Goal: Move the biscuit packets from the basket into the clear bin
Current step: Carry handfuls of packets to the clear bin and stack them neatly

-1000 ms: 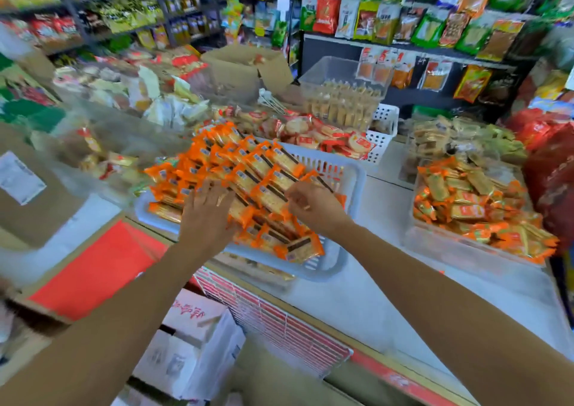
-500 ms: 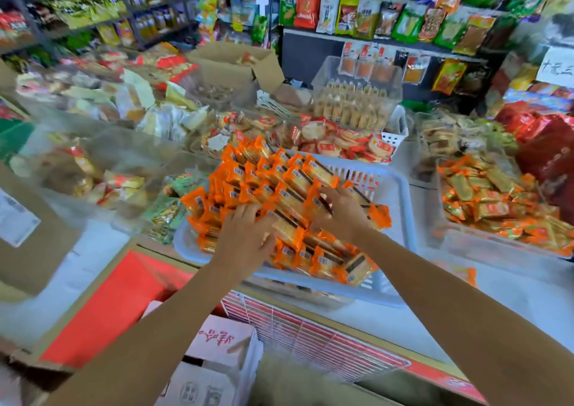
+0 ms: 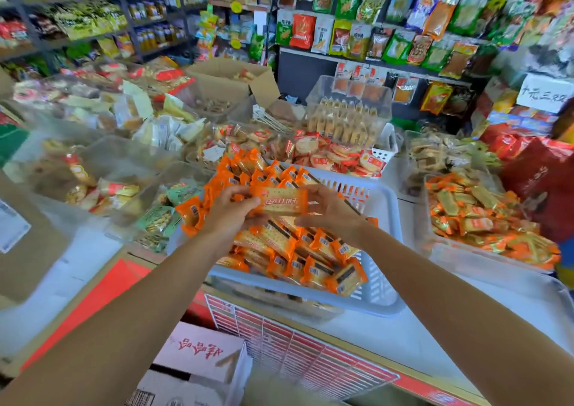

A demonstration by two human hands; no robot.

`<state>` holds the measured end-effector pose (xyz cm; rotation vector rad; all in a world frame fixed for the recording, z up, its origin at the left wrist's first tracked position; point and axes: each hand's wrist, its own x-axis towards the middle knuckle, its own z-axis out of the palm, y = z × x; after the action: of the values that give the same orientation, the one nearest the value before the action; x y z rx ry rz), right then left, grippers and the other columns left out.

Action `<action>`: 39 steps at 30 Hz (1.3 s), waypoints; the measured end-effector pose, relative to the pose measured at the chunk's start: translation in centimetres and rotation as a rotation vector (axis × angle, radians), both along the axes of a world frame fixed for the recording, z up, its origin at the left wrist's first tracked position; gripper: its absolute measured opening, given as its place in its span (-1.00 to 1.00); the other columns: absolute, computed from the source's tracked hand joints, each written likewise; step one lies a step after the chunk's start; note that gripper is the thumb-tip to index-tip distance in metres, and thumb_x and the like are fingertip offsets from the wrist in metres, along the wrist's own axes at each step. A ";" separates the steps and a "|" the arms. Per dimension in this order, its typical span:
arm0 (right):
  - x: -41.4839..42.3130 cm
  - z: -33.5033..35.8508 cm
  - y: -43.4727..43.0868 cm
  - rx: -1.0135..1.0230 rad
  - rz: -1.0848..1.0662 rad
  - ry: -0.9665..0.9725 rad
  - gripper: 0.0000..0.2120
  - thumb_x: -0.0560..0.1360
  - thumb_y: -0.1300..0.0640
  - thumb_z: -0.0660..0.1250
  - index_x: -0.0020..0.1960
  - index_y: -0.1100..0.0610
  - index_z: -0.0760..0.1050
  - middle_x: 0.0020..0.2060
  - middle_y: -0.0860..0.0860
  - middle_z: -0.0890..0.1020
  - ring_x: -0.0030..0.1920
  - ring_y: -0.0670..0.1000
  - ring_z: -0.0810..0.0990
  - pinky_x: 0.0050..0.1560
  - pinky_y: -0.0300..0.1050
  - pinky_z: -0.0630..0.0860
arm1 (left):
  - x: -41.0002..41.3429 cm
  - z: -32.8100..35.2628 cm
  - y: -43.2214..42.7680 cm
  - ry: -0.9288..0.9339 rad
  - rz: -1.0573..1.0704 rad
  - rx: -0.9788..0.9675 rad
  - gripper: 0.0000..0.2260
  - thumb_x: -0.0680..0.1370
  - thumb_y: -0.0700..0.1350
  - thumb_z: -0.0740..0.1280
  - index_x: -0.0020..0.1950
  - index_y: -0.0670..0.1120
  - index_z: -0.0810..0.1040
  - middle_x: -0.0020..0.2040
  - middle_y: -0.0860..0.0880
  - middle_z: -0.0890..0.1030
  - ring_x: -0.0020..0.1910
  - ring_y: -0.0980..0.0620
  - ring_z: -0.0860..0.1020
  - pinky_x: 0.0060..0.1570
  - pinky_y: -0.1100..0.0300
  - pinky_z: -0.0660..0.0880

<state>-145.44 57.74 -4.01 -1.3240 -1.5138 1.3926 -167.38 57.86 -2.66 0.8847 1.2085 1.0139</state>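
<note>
1. Holding from both ends, we have the left hand (image 3: 230,210) and right hand (image 3: 329,213) curled round what looks like a small stack of biscuit packets (image 3: 281,202), pinched between them just above the basket (image 3: 383,250) at centre frame.
2. We'd squeeze evenly and tuck fingers beneath, since a loose lower packet could slip out on the way across.
3. The uppermost one lies flat, printed face up, its long axis running left to right across the frame, one short end in each hand.
4. Over at the right of the frame sits the clear bin (image 3: 447,250), already partly filled; we'd carry the stack level and set it down lengthwise.
</note>
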 end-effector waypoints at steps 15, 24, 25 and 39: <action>-5.8 -3.8 1.4 0.370 0.109 -0.816 -0.32 0.45 -0.09 0.43 0.49 -0.08 0.22 0.31 0.04 0.44 0.21 0.08 0.49 0.07 0.01 0.52 | -6.9 -2.1 -1.4 0.227 0.266 0.075 -0.70 0.55 -0.26 0.36 0.25 -0.16 0.42 0.07 -0.22 0.55 -0.13 -0.14 0.65 -0.12 0.05 0.63; -0.5 2.0 -0.3 0.297 -0.253 0.162 -0.40 0.37 0.10 0.52 0.32 -0.13 0.35 0.12 0.21 0.56 0.11 0.16 0.61 0.12 0.10 0.56 | -3.1 -1.2 -2.1 0.253 0.086 0.106 -0.69 0.54 -0.21 0.38 0.25 -0.09 0.42 -0.09 -0.11 0.60 -0.21 -0.07 0.66 0.04 -0.07 0.59; -0.4 2.2 -0.9 0.285 -0.226 0.209 -0.41 0.37 0.12 0.53 0.31 -0.10 0.36 0.14 0.23 0.56 0.13 0.20 0.60 0.15 0.14 0.55 | -2.3 -1.1 -2.3 0.253 0.059 0.113 -0.70 0.55 -0.20 0.38 0.25 -0.08 0.41 -0.09 -0.11 0.61 -0.20 -0.08 0.67 0.05 -0.05 0.59; 12.2 -0.8 -10.8 0.296 -0.254 -0.148 -0.47 0.34 0.22 0.56 0.11 -0.12 0.35 0.02 -0.04 0.52 -0.05 0.00 0.59 -0.01 -0.05 0.59 | 13.2 -0.5 -6.8 0.117 -0.117 0.071 -0.81 0.57 -0.25 0.33 0.14 -0.07 0.42 0.00 -0.18 0.61 -0.12 -0.15 0.66 -0.28 0.17 0.63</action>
<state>-133.27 46.91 -4.81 -1.3968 -1.5166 0.8914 -154.20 51.03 -3.15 1.0707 1.2091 0.9253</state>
